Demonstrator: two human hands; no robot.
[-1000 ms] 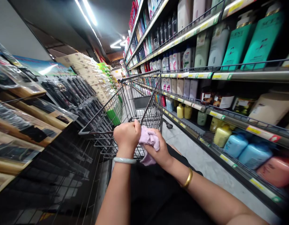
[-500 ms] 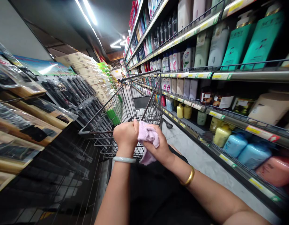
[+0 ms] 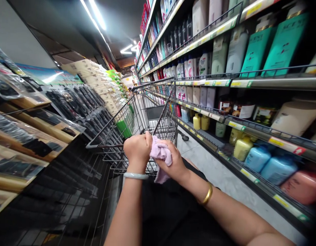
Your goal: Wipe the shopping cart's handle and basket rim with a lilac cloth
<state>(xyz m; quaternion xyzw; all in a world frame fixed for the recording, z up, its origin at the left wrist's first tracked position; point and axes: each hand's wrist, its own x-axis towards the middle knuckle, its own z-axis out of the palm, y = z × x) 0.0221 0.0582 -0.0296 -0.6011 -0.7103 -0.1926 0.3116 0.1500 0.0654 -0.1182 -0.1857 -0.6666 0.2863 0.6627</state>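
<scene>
In front of my body my right hand (image 3: 176, 163) is wrapped round a crumpled lilac cloth (image 3: 161, 152), one end of which hangs below the fingers. Close against it, my left hand (image 3: 137, 149) is curled into a fist, thumb side touching the cloth. Whatever lies inside that fist is hidden. Both hands are over the near end of a wire shopping cart (image 3: 154, 113). A pale bangle (image 3: 135, 176) circles my left wrist, and a gold bangle (image 3: 208, 193) my right.
Shelves on the right carry pump bottles, among them teal bottles (image 3: 286, 48) and blue bottles (image 3: 257, 158). Packaged goods hang along a rack (image 3: 78, 100) on the left. A strip of grey floor (image 3: 211, 165) runs between the cart and the right shelves.
The right hand has turned slightly with the cloth, whose top edge sits a little lower and whose hanging end has shifted. The left hand and the cart look almost unchanged.
</scene>
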